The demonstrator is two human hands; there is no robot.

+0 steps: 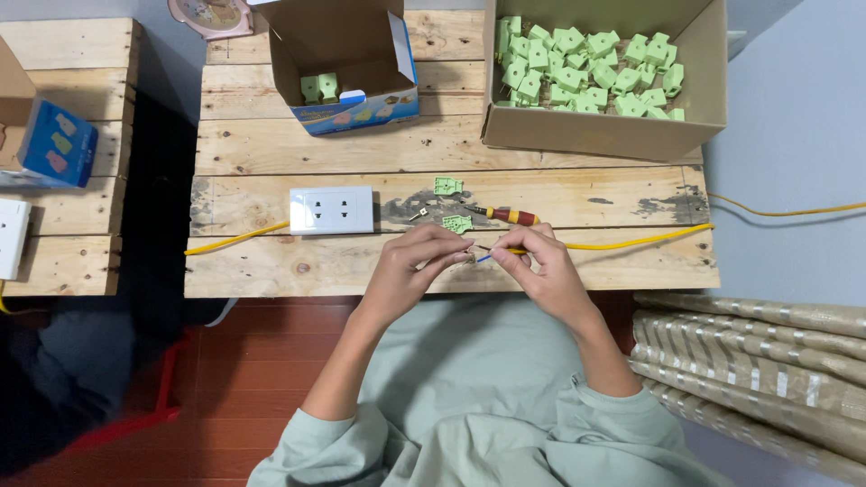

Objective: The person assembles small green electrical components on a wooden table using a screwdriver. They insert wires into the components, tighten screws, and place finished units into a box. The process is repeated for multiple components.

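Pinching yellow cable [622,242] wires, both hands' fingers [451,245] closed; blue-sided carton [347,54] behind.

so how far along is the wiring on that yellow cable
Early. Both hands, left hand and right hand, pinch the bared wire ends of the yellow cable. Two green plug parts and the screwdriver lie untouched; nothing is fitted yet.

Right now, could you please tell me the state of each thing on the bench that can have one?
Left hand: pinching the wire ends.
Right hand: pinching the yellow cable at its stripped end.
Large cardboard box: open, holding many green parts.
Small box: open, two green parts inside.
Screwdriver: lying flat, untouched.
White socket: nothing plugged in.
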